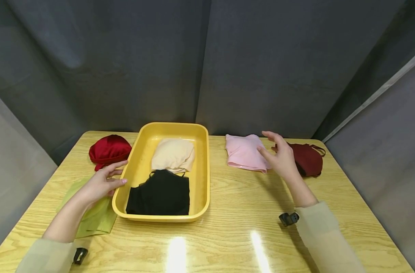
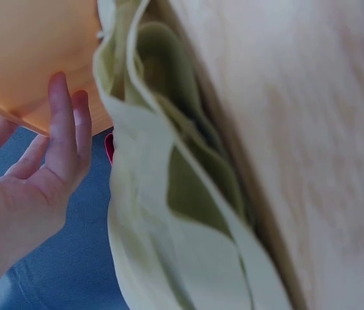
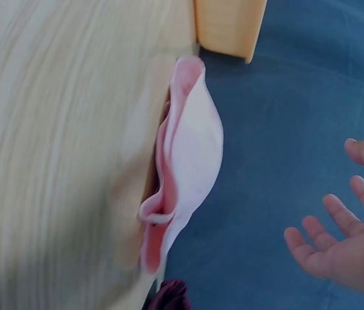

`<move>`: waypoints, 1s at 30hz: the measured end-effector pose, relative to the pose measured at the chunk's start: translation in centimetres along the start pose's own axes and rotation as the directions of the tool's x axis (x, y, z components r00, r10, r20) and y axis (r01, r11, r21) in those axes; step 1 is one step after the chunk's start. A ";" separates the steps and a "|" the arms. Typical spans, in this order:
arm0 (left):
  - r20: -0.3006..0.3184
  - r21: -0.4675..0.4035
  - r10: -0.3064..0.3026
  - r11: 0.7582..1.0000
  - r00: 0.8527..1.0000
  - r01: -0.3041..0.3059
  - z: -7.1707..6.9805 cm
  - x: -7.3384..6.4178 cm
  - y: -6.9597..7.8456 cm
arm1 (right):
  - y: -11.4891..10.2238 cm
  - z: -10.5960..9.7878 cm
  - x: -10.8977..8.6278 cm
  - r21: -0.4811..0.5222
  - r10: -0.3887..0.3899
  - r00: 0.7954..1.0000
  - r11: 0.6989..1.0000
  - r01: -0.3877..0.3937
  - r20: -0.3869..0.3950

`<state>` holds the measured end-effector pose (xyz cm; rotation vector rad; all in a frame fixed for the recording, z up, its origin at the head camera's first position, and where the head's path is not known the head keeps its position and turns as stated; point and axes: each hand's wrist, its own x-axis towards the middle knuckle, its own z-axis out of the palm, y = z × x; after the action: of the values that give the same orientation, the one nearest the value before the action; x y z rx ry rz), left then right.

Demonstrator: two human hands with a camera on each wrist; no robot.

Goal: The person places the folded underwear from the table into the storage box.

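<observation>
At the left rim of the yellow tray (image 1: 207, 178) is my left hand (image 1: 103, 182), fingers extended and fingertips right at its wall. A green folded cloth (image 1: 97, 218) lies under that wrist; in the left wrist view the green cloth (image 2: 162, 213) stands out large beside the hand (image 2: 37, 187). Inside the tray, a cream folded cloth (image 1: 173, 153) lies behind a black garment (image 1: 161, 195) with thin straps. My right hand (image 1: 282, 157) hovers with spread, lightly bent fingers beside a pink folded cloth (image 1: 245, 151). The right wrist view shows a gap between hand (image 3: 350, 239) and pink cloth (image 3: 193, 148).
A shiny red cloth cap (image 1: 109, 149) sits left of the tray. A dark maroon garment (image 1: 306, 159) with a strap lies at the back right, partly behind my right hand. Grey curtains (image 1: 207, 64) rise behind the wooden table (image 1: 235, 223).
</observation>
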<state>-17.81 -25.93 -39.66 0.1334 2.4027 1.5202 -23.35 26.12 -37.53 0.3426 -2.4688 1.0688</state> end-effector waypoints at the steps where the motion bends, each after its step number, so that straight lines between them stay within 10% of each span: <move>1: 0.001 -0.004 -0.001 1.000 1.000 0.001 0.0 0.0 0.0 | 0.3 0.0 0.0 -0.011 0.004 1.000 1.000 -0.004 0.005; 13: -0.001 0.010 -0.006 1.000 1.000 0.006 0.0 0.1 0.0 | 4.2 0.0 0.8 -0.063 0.138 0.986 0.989 -0.132 0.096; 30: -0.002 0.014 -0.011 1.000 1.000 0.011 0.0 0.0 0.1 | 7.4 1.8 2.9 -0.033 0.388 0.869 0.917 -0.397 0.306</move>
<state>-17.76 -25.90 -39.61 0.1212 2.4118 1.4992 -29.24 29.61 -41.91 0.0057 -2.8867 1.2989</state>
